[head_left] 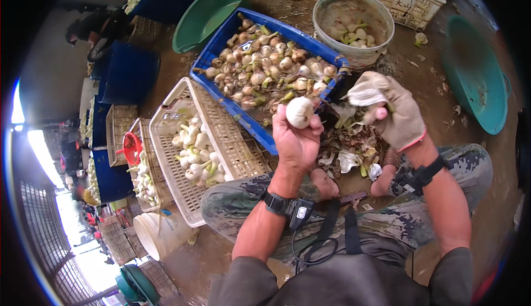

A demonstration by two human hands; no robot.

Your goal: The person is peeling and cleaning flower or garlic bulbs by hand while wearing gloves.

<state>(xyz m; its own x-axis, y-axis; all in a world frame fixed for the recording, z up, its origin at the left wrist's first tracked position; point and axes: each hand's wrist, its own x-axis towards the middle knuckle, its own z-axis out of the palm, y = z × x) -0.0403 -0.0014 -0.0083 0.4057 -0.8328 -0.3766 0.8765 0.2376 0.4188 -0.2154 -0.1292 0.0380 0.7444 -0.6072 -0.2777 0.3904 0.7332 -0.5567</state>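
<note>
My bare left hand (297,140) is closed around a white garlic bulb (300,112), held up near the front corner of a blue crate (260,134). In that crate lie many brownish, untrimmed garlic bulbs (257,77) with stem pieces. My right hand (399,110) wears a pale work glove with a bare fingertip poking out. Its fingers are bent together beside a whitish, skin-like piece; whether that is garlic skin or part of the glove is unclear. Below both hands, a heap of garlic skins and stem scraps (349,154) lies between my feet.
A white slatted basket (191,206) of cleaned garlic stands left of my knee. Beyond the crate are a white bucket (354,57) with some garlic and a green basin (213,16). Another green basin (478,79) lies at right. Blue tubs (124,74) line the left; a person works there.
</note>
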